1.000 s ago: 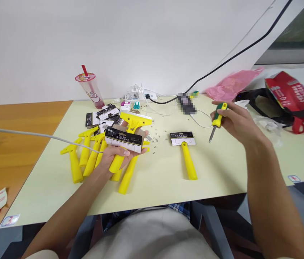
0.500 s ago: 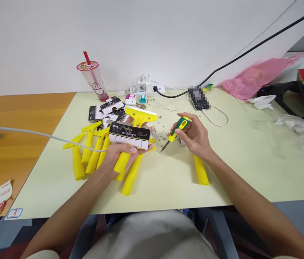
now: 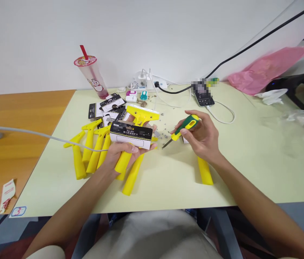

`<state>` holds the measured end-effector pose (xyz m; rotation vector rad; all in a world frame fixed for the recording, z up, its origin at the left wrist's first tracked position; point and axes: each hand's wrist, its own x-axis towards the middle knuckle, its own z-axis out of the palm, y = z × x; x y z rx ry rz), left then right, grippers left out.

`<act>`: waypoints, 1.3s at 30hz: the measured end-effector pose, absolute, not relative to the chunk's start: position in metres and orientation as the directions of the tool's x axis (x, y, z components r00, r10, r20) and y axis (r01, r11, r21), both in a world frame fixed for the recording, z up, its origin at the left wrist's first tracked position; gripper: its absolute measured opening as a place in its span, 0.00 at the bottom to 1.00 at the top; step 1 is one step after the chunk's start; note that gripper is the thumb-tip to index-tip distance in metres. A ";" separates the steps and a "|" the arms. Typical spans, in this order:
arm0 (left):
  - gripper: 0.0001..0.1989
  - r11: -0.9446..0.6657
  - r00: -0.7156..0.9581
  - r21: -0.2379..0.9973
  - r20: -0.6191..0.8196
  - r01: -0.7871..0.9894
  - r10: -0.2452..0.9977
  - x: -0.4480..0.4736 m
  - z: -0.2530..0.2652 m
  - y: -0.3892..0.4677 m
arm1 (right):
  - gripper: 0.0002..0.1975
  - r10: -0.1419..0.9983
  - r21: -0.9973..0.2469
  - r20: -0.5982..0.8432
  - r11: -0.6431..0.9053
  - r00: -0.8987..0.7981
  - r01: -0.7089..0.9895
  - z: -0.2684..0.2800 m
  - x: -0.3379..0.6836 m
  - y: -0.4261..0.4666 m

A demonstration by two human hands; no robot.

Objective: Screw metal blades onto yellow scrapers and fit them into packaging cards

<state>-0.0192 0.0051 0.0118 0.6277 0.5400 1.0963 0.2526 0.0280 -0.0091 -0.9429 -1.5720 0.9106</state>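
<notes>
Wrapped round the handle of a yellow scraper point(image 3: 141, 114), my left hand point(image 3: 121, 153) is closed. A black-and-white printed card point(image 3: 131, 133) lies across that scraper, with the head showing above it and the handle below. My right hand point(image 3: 202, 135) grips a green-and-yellow screwdriver point(image 3: 188, 125), its metal tip pointing down and left near small nuts and screws point(image 3: 164, 136) on the table. Under my right wrist is another yellow scraper handle point(image 3: 204, 171), its upper part hidden. Several yellow scrapers point(image 3: 95, 151) lie left of my left hand.
Loose printed cards point(image 3: 112, 103) lie behind the scrapers. At the back stand a drink cup point(image 3: 94, 79) and a power strip point(image 3: 152, 84); a phone point(image 3: 204, 95) lies there on a white cable. A pink bag point(image 3: 267, 70) is at right. A grey cable point(image 3: 46, 135) crosses from the left.
My view has shifted slightly. My right hand with the screwdriver has moved a little to the right, away from the scraper in my left hand. Both grips are the same.
</notes>
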 end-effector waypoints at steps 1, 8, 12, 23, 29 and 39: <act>0.49 0.323 0.362 0.695 -0.096 -0.642 0.927 -0.019 0.011 0.005 | 0.28 0.912 -0.907 0.392 0.405 -0.120 0.117 -0.005 0.253 0.028; 0.44 0.326 0.358 0.673 -0.098 -0.664 0.929 -0.018 0.008 0.005 | 0.24 0.795 -0.792 0.605 0.597 0.041 0.127 0.041 0.255 0.039; 0.46 0.358 0.383 0.644 -0.107 -0.676 0.917 -0.015 0.009 0.002 | 0.22 0.704 -0.704 0.709 0.700 0.048 0.125 0.078 0.250 0.050; 0.51 0.432 0.472 0.577 -0.089 -0.694 0.877 -0.014 -0.003 -0.005 | 0.30 0.667 -0.656 0.707 0.743 -0.236 0.134 0.126 0.203 0.080; 0.52 0.435 0.473 0.575 -0.093 -0.693 0.876 -0.015 -0.003 -0.004 | 0.25 0.570 -0.582 0.775 0.812 -0.273 0.042 0.111 0.196 0.096; 0.51 0.434 0.494 0.568 -0.055 -0.699 0.868 -0.015 0.002 -0.005 | 0.26 0.599 -0.617 0.751 0.786 -0.279 0.030 0.098 0.194 0.099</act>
